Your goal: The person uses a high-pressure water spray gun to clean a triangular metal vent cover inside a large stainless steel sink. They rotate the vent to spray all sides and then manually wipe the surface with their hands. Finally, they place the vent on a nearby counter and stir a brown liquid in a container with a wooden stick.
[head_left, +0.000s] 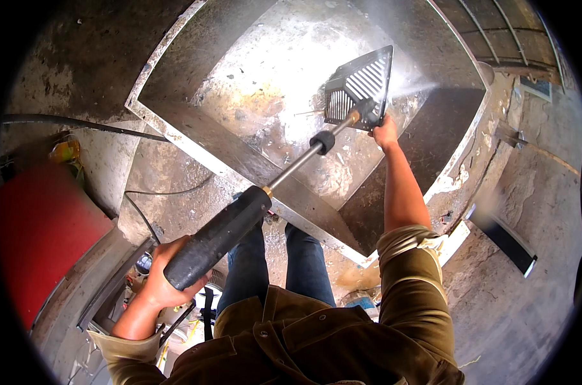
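Observation:
My left hand point(167, 282) is closed around the rear of a pressure washer gun point(223, 234) with a thick black grip; its trigger is hidden from view. The metal lance slants up and to the right, ending in a dark nozzle point(366, 110) that throws out a white spray. My right hand point(385, 132) grips the lower corner of a black slotted panel point(368, 74), holding it tilted inside a large pale-rimmed basin point(239, 179). The nozzle overlaps the panel's lower part; whether they touch I cannot tell. Wet, brightly lit patches show on the basin's floor.
A black hose point(79, 123) runs in from the left to the basin's rim. A red panel point(47, 231) stands at the left. On the concrete floor to the right lies a black flat bar point(506, 244). Metal bars point(496, 29) show at the upper right.

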A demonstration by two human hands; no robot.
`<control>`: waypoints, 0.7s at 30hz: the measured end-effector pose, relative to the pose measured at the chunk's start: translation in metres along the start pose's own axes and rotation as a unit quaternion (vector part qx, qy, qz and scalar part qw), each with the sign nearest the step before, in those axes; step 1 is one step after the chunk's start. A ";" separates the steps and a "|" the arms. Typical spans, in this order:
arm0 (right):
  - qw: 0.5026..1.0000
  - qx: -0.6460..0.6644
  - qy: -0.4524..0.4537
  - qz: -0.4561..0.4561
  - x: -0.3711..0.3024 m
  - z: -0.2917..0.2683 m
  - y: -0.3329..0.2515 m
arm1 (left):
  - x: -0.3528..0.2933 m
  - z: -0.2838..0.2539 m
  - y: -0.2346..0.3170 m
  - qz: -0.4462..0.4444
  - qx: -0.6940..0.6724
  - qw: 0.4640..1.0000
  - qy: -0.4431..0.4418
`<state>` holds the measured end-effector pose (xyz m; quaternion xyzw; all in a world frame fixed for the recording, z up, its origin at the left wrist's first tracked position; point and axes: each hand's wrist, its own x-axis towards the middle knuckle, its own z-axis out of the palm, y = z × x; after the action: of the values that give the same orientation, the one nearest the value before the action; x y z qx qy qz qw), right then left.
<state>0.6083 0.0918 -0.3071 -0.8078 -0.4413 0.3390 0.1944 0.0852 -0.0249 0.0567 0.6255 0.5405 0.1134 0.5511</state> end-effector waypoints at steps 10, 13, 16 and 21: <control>0.999 0.037 0.003 0.010 -0.004 -0.001 0.000 | 0.006 0.001 -0.002 -0.001 0.010 1.000 0.017; 1.000 0.027 0.003 0.014 -0.005 0.000 0.001 | 0.010 0.002 0.005 0.011 0.002 1.000 0.022; 1.000 0.022 0.001 0.016 -0.008 -0.001 -0.011 | 0.012 -0.001 0.004 0.015 0.004 1.000 0.025; 1.000 0.012 -0.008 -0.005 -0.015 -0.003 -0.017 | 0.016 -0.002 0.004 0.017 0.000 0.999 0.040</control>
<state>0.5949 0.0887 -0.2886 -0.8005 -0.4429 0.3495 0.2024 0.0924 -0.0103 0.0531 0.6299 0.5513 0.1477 0.5268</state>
